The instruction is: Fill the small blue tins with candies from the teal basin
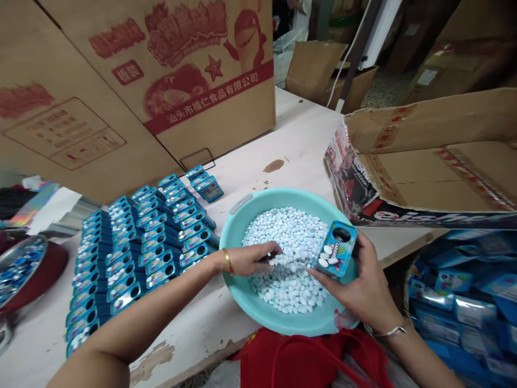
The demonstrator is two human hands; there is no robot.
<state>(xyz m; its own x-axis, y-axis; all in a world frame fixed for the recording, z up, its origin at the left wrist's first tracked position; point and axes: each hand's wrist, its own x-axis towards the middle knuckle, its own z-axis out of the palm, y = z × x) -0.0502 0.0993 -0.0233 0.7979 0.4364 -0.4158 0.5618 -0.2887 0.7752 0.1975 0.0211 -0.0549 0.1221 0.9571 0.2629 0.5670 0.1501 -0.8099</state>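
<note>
A turquoise plastic basin (242,215) sits at the table's near edge, filled with small pale-blue candy tablets (291,242). My left hand (252,258) reaches into the basin with its fingers pinched together on tablets. My right hand (363,285) holds a small blue candy tin (334,249) tilted over the basin's right side, its round opening facing up.
Rows of several matching blue tins (141,242) lie on the white table (299,140) left of the basin. Large cardboard boxes (161,81) stand behind. An open carton (436,161) lies at right, wrapped blue packs (464,307) below it. A metal bowl (20,264) sits far left.
</note>
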